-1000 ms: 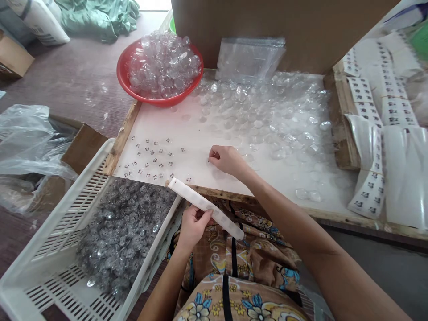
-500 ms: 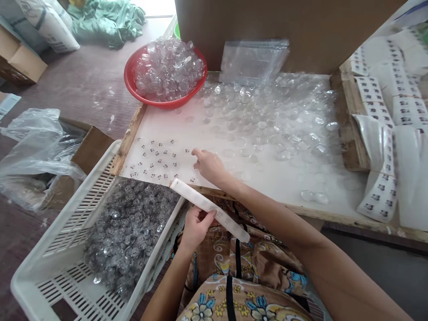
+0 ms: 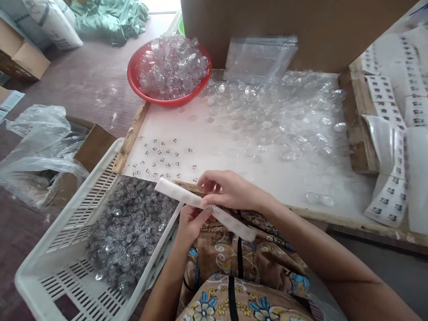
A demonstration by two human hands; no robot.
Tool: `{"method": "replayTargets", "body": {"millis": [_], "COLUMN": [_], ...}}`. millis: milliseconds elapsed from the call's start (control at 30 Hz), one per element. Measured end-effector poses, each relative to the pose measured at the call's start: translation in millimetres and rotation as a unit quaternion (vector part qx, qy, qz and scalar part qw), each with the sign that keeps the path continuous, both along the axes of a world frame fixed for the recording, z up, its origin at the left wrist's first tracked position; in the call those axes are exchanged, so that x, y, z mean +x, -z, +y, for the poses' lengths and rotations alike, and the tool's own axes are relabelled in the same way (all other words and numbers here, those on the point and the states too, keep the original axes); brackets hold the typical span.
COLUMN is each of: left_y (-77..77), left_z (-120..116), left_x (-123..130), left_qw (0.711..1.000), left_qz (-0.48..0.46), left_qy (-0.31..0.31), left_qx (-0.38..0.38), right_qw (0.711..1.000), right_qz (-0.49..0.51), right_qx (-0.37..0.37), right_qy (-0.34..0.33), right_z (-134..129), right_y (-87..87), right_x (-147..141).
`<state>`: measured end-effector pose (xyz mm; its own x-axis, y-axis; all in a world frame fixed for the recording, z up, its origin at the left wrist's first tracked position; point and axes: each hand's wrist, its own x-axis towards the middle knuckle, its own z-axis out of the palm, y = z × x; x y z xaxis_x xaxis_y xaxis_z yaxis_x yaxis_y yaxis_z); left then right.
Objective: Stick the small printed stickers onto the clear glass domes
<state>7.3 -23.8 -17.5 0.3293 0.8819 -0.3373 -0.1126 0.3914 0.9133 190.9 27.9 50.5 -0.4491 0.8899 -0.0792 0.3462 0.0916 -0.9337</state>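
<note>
Pale strip (image 3: 180,192) at the white board's (image 3: 207,138) seven o'clock edge, pinched in the left hand (image 3: 192,224); right hand (image 3: 230,191) has its thumb at it, fingers loosely curled, whether gripping I cannot tell. Looks like a peeling step, calling for steady left hold, careful right pinch.

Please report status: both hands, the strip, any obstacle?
Left hand pinching white strip. Right hand at strip's middle, grip unclear. No obstacle visible between hands and strip.

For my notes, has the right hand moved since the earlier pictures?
Yes: the right hand moved toward the body, from over the table to its front edge.
</note>
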Motion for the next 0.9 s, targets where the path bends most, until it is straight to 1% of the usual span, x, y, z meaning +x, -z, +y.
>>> {"method": "replayTargets", "body": {"millis": [67,100,133,200,267,300,367,433,467,533,633,700,733,767,800,833,900], "left_y": [-4.0,-5.2,-5.7,-5.3,-4.0,-3.5,-3.4,-4.8,-5.8,-8.3,-11.5,-12.5,-12.6,-12.2,-11.3,-9.9,-5.7], "left_z": [1,0,0,-2,-3,-3,-3,-3,-3,-4,-6,-8,-9,-9,-8,-7,-3], "left_x": [1,1,1,-1,-2,-1,0,2,3,3,1,0,-1,-2,-3,-4,-7], "left_qw": [0.998,0.997,0.998,0.999,0.993,0.987,0.970,0.946,0.932,0.902,0.859,0.840,0.837,0.840,0.850,0.869,0.920], "left_qz": [0.033,0.035,0.023,-0.032,-0.100,-0.130,-0.185,-0.248,-0.281,-0.349,-0.435,-0.472,-0.478,-0.477,-0.463,-0.438,-0.362], "left_qy": [-0.012,-0.016,-0.019,-0.016,0.006,0.029,0.093,0.143,0.157,0.164,0.183,0.188,0.187,0.182,0.175,0.162,0.114], "left_qx": [0.052,0.063,0.059,0.009,-0.063,-0.091,-0.127,-0.153,-0.168,-0.193,-0.197,-0.190,-0.188,-0.185,-0.178,-0.163,-0.103], "right_qw": [0.999,0.999,0.999,0.997,0.991,0.984,0.962,0.940,0.934,0.937,0.955,0.965,0.971,0.977,0.982,0.987,0.994], "right_qz": [-0.030,-0.029,-0.022,-0.003,-0.005,-0.018,-0.055,-0.091,-0.102,-0.115,-0.103,-0.074,-0.057,-0.040,-0.024,-0.008,0.013], "right_qx": [0.004,0.013,0.024,0.062,0.132,0.177,0.264,0.312,0.317,0.298,0.255,0.225,0.205,0.182,0.158,0.135,0.099], "right_qy": [0.029,0.038,0.043,0.042,0.032,0.016,-0.041,-0.107,-0.129,-0.140,-0.115,-0.111,-0.110,-0.106,-0.097,-0.084,-0.051], "right_z": [-12,-17,-22,-26,-26,-25,-20,-15,-14,-13,-16,-20,-22,-23,-23,-24,-23], "right_y": [0.6,1.4,2.1,1.8,-0.8,-2.6,-6.4,-8.7,-9.0,-7.6,-1.3,4.1,6.7,9.0,10.9,12.4,14.4], "right_x": [-2,-3,-3,-2,1,3,7,10,12,14,13,10,9,7,6,5,4]}}
